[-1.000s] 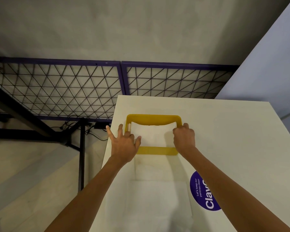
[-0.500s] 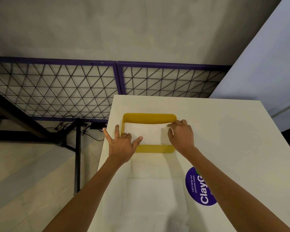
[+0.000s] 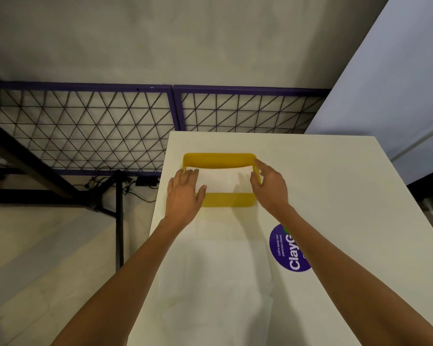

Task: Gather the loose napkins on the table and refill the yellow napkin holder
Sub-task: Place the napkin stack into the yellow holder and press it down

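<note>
I am looking down over 2 bare forearms reaching forward across the white table (image 3: 335, 186). My left hand (image 3: 184, 196) is lying palm down at the left end of the yellow napkin holder (image 3: 219, 159), fingers loosely spread and pointing away from me, fingertips over the holder's left rim and the edge of the napkin stack (image 3: 223, 179) inside it. It is gripping nothing; the hand is flat and wide. My right hand (image 3: 270, 187) is standing more on edge at the holder's right end, fingers curved over the right wall and thumb toward the inside; whether it is actually pinching the wall or only resting against it, I cannot tell.

The holder is sitting near the far left corner of the table, and the white stack is filling its floor between my 2 hands. Nearer to me, loose napkins (image 3: 215, 275) are lying flat on the tabletop between my forearms, pale against the white surface and hard to count. A round purple sticker (image 3: 289, 248) is showing just beside my right forearm, which is covering part of it. Beyond the table edge a purple-framed wire grid (image 3: 85, 131) is running along the grey wall.
</note>
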`<state>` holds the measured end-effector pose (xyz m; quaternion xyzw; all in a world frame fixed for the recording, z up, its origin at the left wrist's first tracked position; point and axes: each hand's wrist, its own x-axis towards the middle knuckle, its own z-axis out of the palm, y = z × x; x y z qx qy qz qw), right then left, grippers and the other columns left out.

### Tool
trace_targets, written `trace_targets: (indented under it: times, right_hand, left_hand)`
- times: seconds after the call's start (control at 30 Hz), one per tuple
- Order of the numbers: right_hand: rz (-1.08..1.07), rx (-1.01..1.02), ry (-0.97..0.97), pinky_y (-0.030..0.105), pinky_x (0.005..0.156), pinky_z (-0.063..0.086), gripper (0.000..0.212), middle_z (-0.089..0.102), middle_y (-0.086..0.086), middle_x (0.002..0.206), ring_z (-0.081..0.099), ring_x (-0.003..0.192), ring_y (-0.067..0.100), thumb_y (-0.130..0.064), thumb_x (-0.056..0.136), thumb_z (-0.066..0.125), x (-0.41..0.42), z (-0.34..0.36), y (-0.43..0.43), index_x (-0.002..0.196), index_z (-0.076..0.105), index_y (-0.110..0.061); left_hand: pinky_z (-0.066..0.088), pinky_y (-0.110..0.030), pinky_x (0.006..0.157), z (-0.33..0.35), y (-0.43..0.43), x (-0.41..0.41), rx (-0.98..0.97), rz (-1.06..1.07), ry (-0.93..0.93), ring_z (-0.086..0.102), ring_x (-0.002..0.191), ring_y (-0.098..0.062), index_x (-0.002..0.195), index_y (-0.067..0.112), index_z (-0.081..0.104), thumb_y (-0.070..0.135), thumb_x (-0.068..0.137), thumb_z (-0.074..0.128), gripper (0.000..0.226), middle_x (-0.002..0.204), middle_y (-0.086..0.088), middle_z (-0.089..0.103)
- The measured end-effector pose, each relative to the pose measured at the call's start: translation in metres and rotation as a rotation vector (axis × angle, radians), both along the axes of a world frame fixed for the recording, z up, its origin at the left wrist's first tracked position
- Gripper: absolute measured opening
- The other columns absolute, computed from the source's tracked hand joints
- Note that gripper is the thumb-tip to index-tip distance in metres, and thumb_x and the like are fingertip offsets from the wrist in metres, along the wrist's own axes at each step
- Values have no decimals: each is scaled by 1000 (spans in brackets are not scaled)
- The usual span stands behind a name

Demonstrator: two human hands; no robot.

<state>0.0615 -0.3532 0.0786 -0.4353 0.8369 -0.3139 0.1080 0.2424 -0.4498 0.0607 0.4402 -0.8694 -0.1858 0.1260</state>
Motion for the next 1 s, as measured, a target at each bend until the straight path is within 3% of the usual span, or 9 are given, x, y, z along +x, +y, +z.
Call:
trace_targets:
  times: [0.1,0.2,0.4,0.47,0.67,0.87,1.0]
  right_hand:
    - [-9,-53,-81,39,95,49,43,58,12,131,59,114,28,-21,97,44,11,6,17,138,44,-10]
    - [-38,-89,-191,40,90,52,37,61,13,126,63,103,28,-19,96,46,25,8,41,131,52,-8]
    - [-84,-111,-358,22,78,44,27,67,12,115,59,79,15,-12,93,49,58,-4,105,116,62,-5]
    - [-82,-95,-418,23,78,46,25,68,13,110,58,80,14,-10,93,48,69,-13,129,112,63,-3]
    - [-56,7,-541,42,85,54,21,64,8,93,68,90,32,-8,92,50,100,-42,191,106,66,-5]
    - [-73,69,-679,41,92,52,23,67,10,97,67,93,32,-9,92,48,128,-61,231,105,66,-6]
    - [-77,78,-739,38,89,53,23,67,17,102,66,81,29,-7,93,48,142,-69,250,107,65,-3]
  left_hand:
    - [33,-43,110,4,22,6,4,-4,117,36,133,-31,137,6,40,20,93,50,48,137,-14,48]
    - [36,-41,104,5,54,18,44,27,141,38,131,-29,138,9,39,18,92,52,48,138,-12,47]
    - [41,-38,99,-2,131,56,177,160,111,43,125,-27,140,13,33,19,91,54,54,137,-10,48]
    - [42,-37,97,-7,159,69,223,213,113,45,123,-27,141,13,32,19,91,55,56,135,-10,48]
    - [43,-37,100,-30,234,111,432,414,173,49,124,-28,140,12,31,17,88,60,60,135,-14,46]
    - [41,-40,102,-54,287,142,535,597,98,46,125,-32,140,10,29,21,85,64,66,137,-16,41]
    - [41,-45,98,-61,316,151,565,708,2,37,128,-34,141,7,26,30,83,66,74,137,-17,36]
